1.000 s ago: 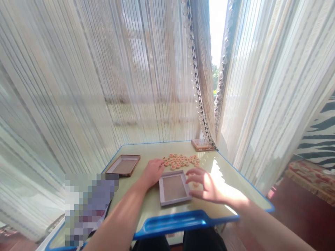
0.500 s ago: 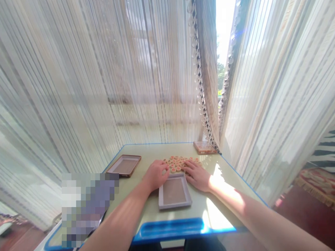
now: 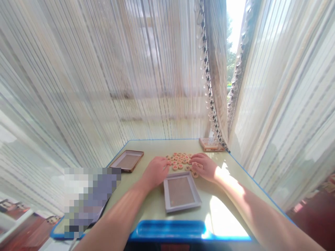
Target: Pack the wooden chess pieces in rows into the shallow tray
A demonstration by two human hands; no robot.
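While round pieces lie between my curled left grip and right grip, I cannot tell if either holds one.

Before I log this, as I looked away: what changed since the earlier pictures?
The right hand has moved forward from beside the near tray to the right side of the round pieces. The left hand remains by their left edge. The brown-rimmed tray and far box stayed put.

I can see big stripy curtains hanging behind the table. A trim with dark dots runs down one edge. Green leaves peek through the bright gap, and the floor on the right is dark red.
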